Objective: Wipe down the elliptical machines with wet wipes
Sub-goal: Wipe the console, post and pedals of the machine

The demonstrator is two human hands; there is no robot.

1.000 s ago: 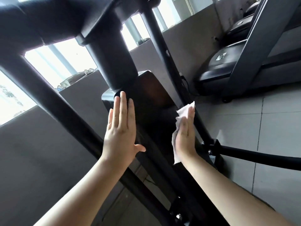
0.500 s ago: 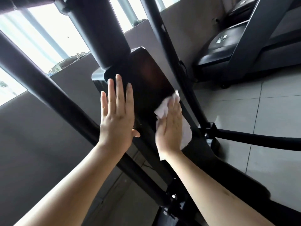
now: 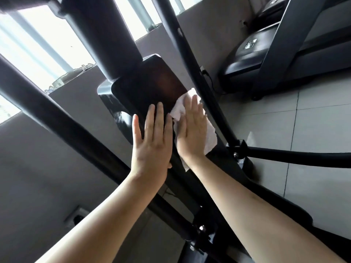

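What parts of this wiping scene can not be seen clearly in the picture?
All in the head view:
- Wet wipe: its middle is hidden under the right hand, so dirt on it cannot be judged.
- Black cover: the part beneath the left hand is hidden by the palm.
- Treadmill label: too blurred and small to read.
- The elliptical's top is cut off by the upper edge.

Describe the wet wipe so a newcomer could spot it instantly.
Find the black elliptical housing at frame centre. The right hand presses flat on it; the wet wipe is the crumpled white sheet under that hand, the only white thing on the dark machine.
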